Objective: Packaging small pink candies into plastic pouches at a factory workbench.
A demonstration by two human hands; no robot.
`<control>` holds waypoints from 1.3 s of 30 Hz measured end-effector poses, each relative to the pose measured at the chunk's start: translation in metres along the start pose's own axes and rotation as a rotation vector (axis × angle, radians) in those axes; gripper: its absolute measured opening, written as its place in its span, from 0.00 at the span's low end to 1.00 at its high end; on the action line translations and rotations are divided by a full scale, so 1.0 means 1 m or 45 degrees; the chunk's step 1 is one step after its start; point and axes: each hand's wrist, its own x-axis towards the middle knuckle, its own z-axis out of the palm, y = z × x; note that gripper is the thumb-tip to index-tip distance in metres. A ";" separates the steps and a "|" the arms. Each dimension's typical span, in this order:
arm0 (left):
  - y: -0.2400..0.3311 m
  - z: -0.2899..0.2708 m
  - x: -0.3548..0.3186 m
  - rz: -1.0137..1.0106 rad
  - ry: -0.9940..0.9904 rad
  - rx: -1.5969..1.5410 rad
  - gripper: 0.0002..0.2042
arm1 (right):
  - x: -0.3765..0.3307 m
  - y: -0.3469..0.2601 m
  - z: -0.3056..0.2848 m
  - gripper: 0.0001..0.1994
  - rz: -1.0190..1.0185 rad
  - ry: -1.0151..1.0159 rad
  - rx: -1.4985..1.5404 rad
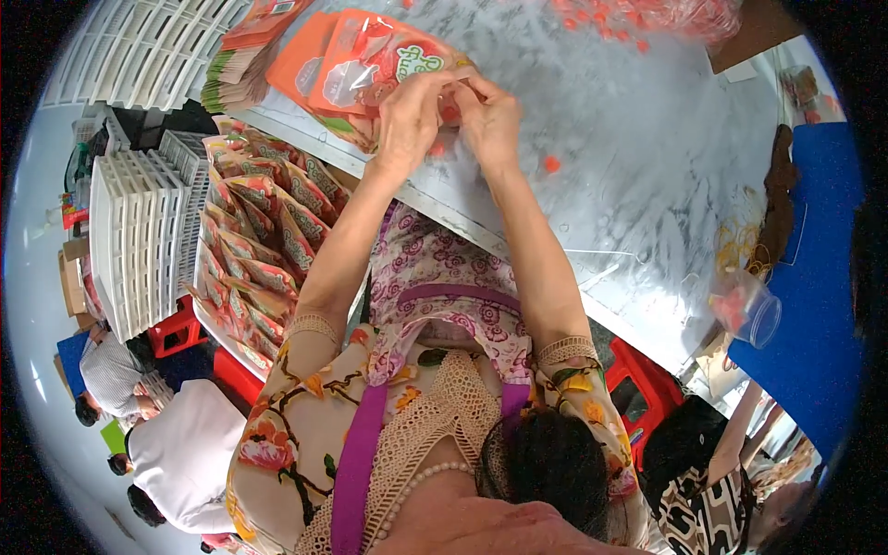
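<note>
My left hand (pixel 410 122) and my right hand (pixel 487 120) meet at the far side of the table, over one end of a red and orange printed pouch (pixel 365 60). The fingers of both hands are closed on the pouch's edge, thumbs close together; the fingertips partly hide each other. Under and beside this pouch lie more flat orange pouches (pixel 298 67), fanned out. Small red pieces lie near my hands, one of them a red piece (pixel 552 164) on the tabletop to the right of my right wrist.
Upright filled pouches (pixel 268 217) crowd a crate at left, beside stacked white crates (pixel 139 236). A pouch stack (pixel 242 69) lies at the far left. Red pieces in clear plastic (pixel 684 18) lie at the back right; a clear cup (pixel 754 313) is at the right edge. Other people sit nearby.
</note>
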 end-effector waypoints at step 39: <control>0.053 0.050 0.032 0.468 -0.028 -0.152 0.07 | 0.010 -0.049 -0.027 0.11 0.251 0.436 1.074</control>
